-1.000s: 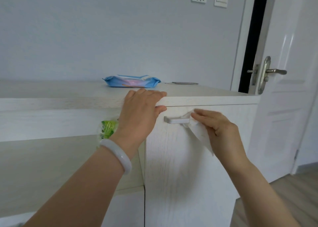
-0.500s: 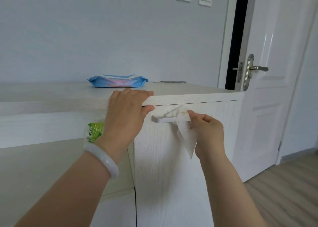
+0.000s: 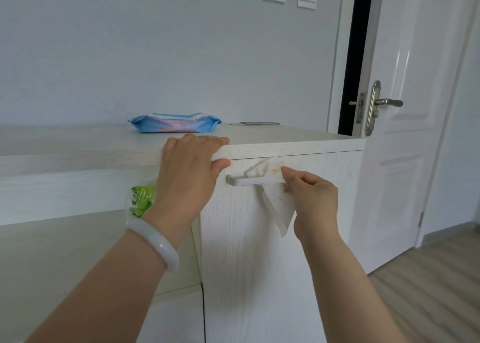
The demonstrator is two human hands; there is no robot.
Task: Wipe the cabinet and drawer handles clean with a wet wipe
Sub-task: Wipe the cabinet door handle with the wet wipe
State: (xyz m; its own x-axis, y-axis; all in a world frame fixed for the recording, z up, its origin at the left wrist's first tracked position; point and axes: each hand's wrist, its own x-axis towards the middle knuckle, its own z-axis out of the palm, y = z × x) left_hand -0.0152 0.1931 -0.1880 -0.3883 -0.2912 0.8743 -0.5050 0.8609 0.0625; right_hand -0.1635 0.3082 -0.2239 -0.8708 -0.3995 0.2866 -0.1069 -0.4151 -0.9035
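Observation:
A white bar handle runs across the top of the white cabinet door. My right hand pinches a white wet wipe with yellowish stains and holds it against the handle's right end; the wipe drapes over the bar and hangs below it. My left hand grips the front edge of the cabinet top, fingers over the top and thumb under the edge, just left of the handle. A pale bangle sits on that wrist.
A blue wet-wipe pack lies on the cabinet top, with a flat dark object to its right. A green packet sits in the open shelf behind my left wrist. A white room door with a metal lever stands at right.
My right hand has slid the wipe along the handle, first leftward, then back toward its right end. More of the bar's left part shows now. My left hand keeps its grip on the cabinet edge.

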